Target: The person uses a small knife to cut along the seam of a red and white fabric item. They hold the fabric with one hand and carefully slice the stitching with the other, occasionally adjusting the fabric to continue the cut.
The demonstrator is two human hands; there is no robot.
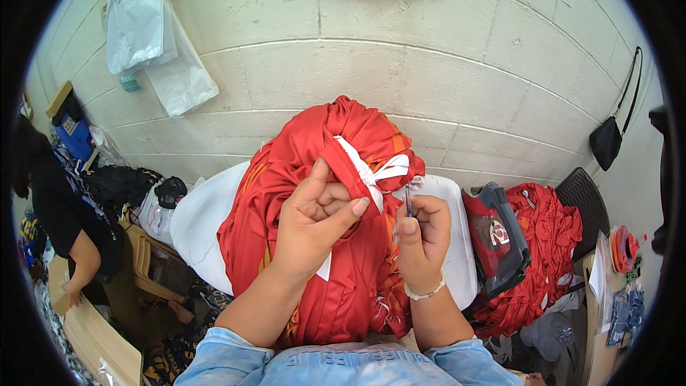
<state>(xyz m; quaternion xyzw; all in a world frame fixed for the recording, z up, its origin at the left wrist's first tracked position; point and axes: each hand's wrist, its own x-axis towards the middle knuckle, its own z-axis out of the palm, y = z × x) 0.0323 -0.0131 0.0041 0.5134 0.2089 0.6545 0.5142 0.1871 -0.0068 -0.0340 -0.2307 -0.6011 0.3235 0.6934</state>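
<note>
A large heap of red fabric (271, 214) with orange patches lies on a white plastic seat (196, 221) in front of me. My left hand (311, 232) pinches a folded red edge with white strips (364, 164) along it near the heap's middle. Just right of it, my right hand (421, 243) grips a slim metal tool (409, 200), apparently small snips, held upright beside the fabric edge. Its lower part is hidden by my fingers.
At left, another person (75, 221) in a dark top touches a wooden board (100, 343). Right are a grey-and-red bag (493, 236), more red fabric (536, 271) and a cluttered shelf (593, 336). Plastic bags (139, 28) and a black pouch (604, 143) hang on the walls.
</note>
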